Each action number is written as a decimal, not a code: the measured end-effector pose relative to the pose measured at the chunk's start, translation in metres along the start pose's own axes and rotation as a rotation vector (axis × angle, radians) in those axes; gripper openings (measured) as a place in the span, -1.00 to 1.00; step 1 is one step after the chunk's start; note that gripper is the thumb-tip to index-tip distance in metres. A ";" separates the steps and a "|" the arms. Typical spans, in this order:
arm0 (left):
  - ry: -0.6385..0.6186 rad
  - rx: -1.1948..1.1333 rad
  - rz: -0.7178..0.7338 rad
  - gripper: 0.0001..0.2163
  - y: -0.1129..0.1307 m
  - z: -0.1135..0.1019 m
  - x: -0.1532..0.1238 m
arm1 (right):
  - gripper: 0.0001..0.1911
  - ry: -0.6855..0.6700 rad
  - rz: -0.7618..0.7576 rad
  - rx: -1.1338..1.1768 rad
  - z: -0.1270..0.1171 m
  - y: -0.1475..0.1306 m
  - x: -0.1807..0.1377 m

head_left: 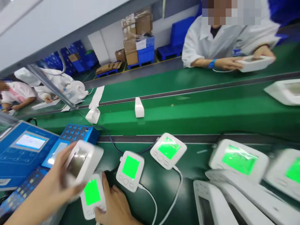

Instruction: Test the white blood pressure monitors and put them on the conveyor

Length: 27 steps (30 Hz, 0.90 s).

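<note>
My left hand [55, 184] is wrapped round a white handheld device with a dark screen [82, 161], holding it tilted above the green mat. My right hand [114, 204] grips the lower edge of another white device whose screen glows green [92, 195], thumb lying along its right side. Two more lit devices [130, 170] [168, 150] lie just to the right, each with a white cable running toward me.
Blue test instruments [28, 150] stand at the left. Several more white devices [237, 161] are piled at the right. Beyond runs a green conveyor [199, 109] carrying small white parts [139, 107]. A person in a white coat [225, 40] handles a device across the belt.
</note>
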State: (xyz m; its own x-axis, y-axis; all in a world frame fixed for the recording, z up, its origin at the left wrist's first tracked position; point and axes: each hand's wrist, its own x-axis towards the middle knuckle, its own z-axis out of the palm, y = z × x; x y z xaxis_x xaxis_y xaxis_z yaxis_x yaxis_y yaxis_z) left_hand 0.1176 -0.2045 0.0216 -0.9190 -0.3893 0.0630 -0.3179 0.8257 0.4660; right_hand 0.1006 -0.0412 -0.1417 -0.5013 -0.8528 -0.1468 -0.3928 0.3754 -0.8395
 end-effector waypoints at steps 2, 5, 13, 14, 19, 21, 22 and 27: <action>-0.075 -0.076 0.004 -0.08 0.026 0.024 0.072 | 0.21 -0.014 0.029 0.000 -0.006 -0.004 -0.001; -0.040 -0.041 -0.062 -0.01 0.059 0.090 0.172 | 0.20 -0.025 0.070 0.010 -0.010 -0.007 -0.002; -0.234 -0.007 -0.086 -0.05 0.033 0.163 0.216 | 0.06 0.010 0.111 0.031 -0.014 -0.010 -0.002; -0.249 -0.021 -0.044 -0.09 0.029 0.154 0.208 | 0.05 0.001 0.120 0.024 -0.015 -0.011 -0.002; -0.309 -0.103 0.178 -0.20 0.036 0.115 0.153 | 0.05 -0.008 0.132 -0.032 -0.015 -0.015 -0.002; -0.309 -0.123 0.325 -0.27 0.051 0.105 0.128 | 0.08 0.002 0.127 -0.051 -0.013 -0.015 -0.002; -0.310 -0.116 0.425 -0.32 0.060 0.101 0.116 | 0.09 0.003 0.123 -0.056 -0.013 -0.016 -0.002; -0.361 0.089 0.906 -0.49 0.106 0.095 0.080 | -0.09 0.108 0.127 -0.120 -0.019 -0.019 -0.025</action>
State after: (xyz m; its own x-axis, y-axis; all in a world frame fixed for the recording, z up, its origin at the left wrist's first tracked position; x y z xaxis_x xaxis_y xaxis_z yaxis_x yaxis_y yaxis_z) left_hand -0.0116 -0.1092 -0.0080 -0.8352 0.5435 0.0833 0.5406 0.7841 0.3049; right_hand 0.1059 -0.0198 -0.1121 -0.6297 -0.7543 -0.1857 -0.4069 0.5239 -0.7483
